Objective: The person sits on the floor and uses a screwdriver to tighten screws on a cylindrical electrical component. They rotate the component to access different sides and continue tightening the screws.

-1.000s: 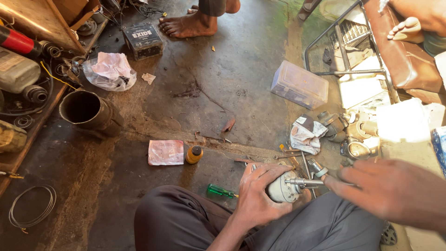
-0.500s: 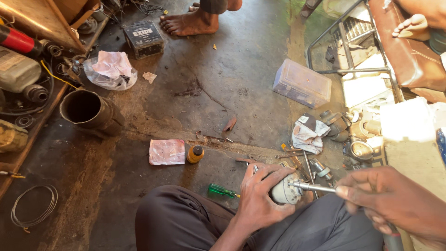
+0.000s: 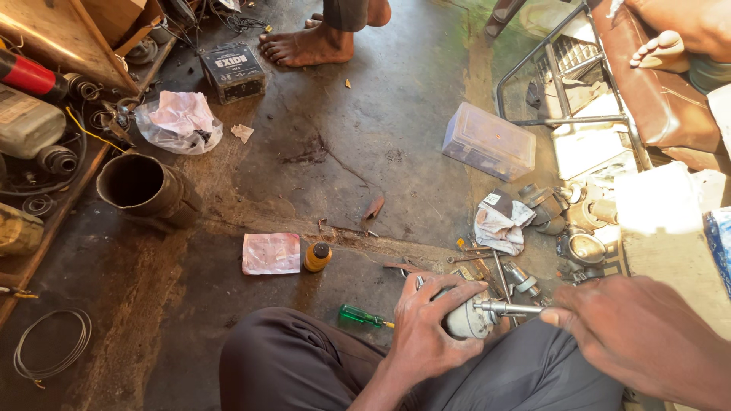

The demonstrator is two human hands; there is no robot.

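Over my lap, low in the head view, my left hand [image 3: 426, 331] wraps its fingers around a small grey motor part [image 3: 466, 320], pressing it down against my dark trousers [image 3: 304, 361], while my right hand [image 3: 640, 342] pinches the far end of the metal shaft [image 3: 506, 308] that sticks out of it. The shaft lies nearly level and points to my right, so its long axis runs straight from one hand to the other; the left hand is on the body, the right on the tip, and neither hand is spread. I cannot tell how firmly the right fingertips close, since the back of that hand hides them. Just beyond my knees on the concrete floor [image 3: 396, 114] lie a green-handled screwdriver [image 3: 364, 316], near the left hand, and a scatter of loose metal parts [image 3: 579, 247] beside a crumpled rag [image 3: 499, 224], nearer the right. Further off sit a small amber bottle [image 3: 317, 256] next to a pink paper [image 3: 271, 253], a clear plastic box [image 3: 489, 142], a dark metal pipe [image 3: 145, 186], and a black battery [image 3: 232, 70]. Another person's bare foot [image 3: 304, 46] rests at the top edge, well apart from my hands.
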